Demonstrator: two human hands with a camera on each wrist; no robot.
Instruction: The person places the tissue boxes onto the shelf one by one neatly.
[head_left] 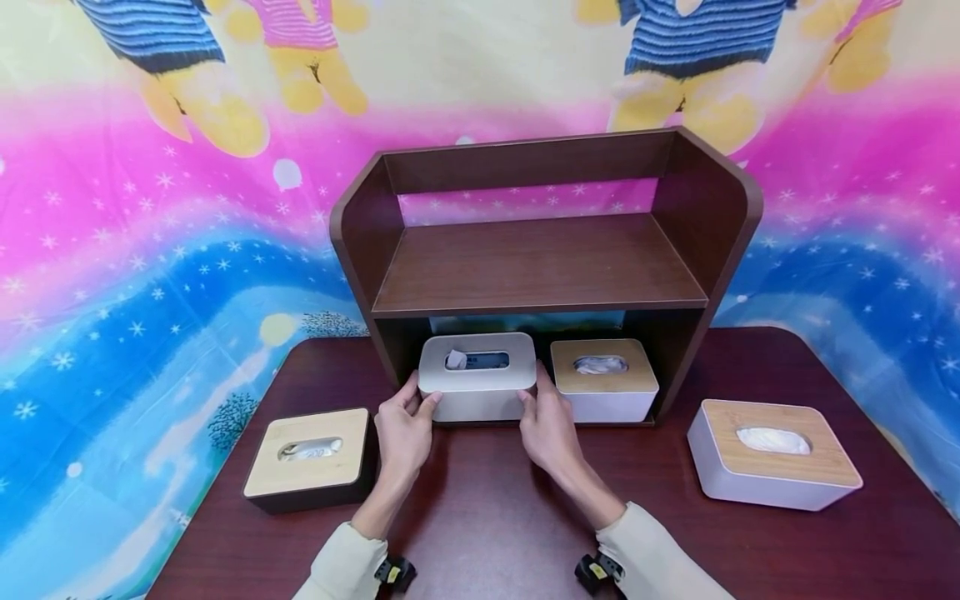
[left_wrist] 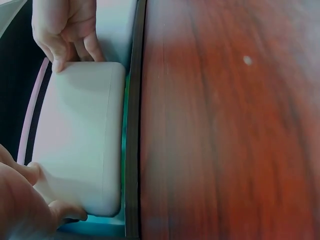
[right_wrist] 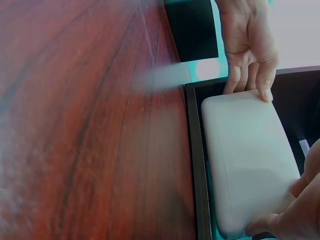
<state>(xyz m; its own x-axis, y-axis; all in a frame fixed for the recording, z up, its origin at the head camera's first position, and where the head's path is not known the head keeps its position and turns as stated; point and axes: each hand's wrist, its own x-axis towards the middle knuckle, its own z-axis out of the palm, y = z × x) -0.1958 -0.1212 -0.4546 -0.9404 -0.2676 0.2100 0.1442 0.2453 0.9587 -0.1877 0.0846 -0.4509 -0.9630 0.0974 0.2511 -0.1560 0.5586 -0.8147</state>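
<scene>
At twelve o'clock from me, within the lower compartment of a dark brown shelf (head_left: 540, 262), is a pale grey tissue box (head_left: 477, 408), at its front left. My left hand (head_left: 405, 427) grips the box's nine o'clock end and my right hand (head_left: 551, 425) its three o'clock end, the fingers of both bent around the ends with each thumb on the front face. Whether its base bears on the bottom board I cannot tell. Taking that box as the centre of the dial, a white tissue box with a wooden lid (head_left: 603, 400) stands just beside my right fingers at three o'clock, in the same compartment. At eight o'clock, on the reddish-brown surface (head_left: 480, 517), sits a black tissue box with a pale lid (head_left: 318, 496), near my left hand. Between three and four o'clock, well apart from my right hand, another wooden-lidded box (head_left: 772, 492) rests on the surface, set at an angle.
</scene>
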